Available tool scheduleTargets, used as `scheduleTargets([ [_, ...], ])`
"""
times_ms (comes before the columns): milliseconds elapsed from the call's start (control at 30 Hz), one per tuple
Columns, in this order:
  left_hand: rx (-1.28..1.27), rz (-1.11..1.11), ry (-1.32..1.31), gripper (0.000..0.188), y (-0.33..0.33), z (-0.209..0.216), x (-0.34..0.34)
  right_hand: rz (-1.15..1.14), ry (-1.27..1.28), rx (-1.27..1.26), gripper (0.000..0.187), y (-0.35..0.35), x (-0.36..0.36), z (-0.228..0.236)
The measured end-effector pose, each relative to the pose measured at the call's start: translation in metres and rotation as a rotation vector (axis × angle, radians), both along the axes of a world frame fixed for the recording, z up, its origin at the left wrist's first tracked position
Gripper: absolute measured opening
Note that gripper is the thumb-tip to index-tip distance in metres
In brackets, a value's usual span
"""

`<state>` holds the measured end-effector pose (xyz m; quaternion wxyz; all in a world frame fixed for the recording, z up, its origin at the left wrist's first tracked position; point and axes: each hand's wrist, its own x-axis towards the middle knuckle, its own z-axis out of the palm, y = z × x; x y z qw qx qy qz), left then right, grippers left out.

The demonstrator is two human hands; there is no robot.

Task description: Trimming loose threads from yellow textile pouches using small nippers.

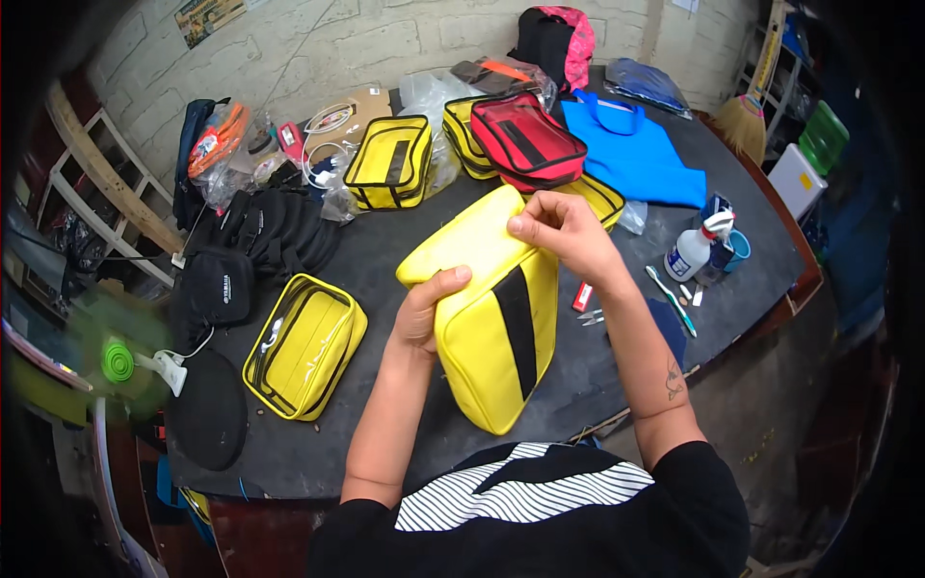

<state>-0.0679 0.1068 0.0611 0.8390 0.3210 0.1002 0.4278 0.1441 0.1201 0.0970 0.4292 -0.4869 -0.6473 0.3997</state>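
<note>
A yellow pouch with a black band [520, 332] is held up, tilted, above the front of the table. My left hand [424, 308] is closed round its left side, the thumb lying on the yellow face. At the pouch's upper right edge my right hand [568, 231] is closed in a pinch, thumb against curled fingers; whatever fine part sits between the fingertips is too small to make out. On the table to the left lies another yellow pouch with a clear window and black piping [306, 349].
Farther back stand a yellow case [390, 164] and a red case [528, 140] stacked on yellow ones. A blue bag [636, 159], spray bottle [694, 249], toothbrush [672, 301] and small snips [594, 318] lie rightward. Black bags [260, 231] and a blurred green fan [118, 361] are leftward.
</note>
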Motion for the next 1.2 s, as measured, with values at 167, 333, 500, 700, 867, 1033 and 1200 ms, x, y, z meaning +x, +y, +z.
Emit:
scheduleTargets([
  [167,-0.05,0.047,-0.073,0.056,0.005,-0.016,-0.004,0.039,0.145,-0.037,0.022,0.006,0.003,0.002],
  [333,-0.043,0.023,-0.496,0.062,0.015,-0.03,-0.007,-0.416,-0.14,0.752,0.038,-0.017,-0.011,-0.009],
  [500,0.007,0.25,-0.351,0.062,0.04,-0.034,-0.012,0.446,-0.428,1.144,0.047,-0.089,-0.07,-0.096],
  [700,0.044,0.343,-0.373,0.061,0.053,-0.034,-0.019,-0.472,-0.012,0.794,0.01,-0.055,-0.041,-0.074],
  [867,0.063,0.238,-0.372,0.062,0.046,-0.038,-0.009,-0.402,0.097,0.512,0.018,-0.025,-0.043,-0.052],
  [1033,0.05,0.17,-0.286,0.059,0.038,-0.033,-0.002,-0.395,0.011,0.655,0.005,-0.008,-0.041,-0.053],
  [1200,0.038,0.194,-0.284,0.053,0.042,-0.044,-0.01,-0.354,0.244,0.497,0.015,-0.005,-0.035,-0.066],
])
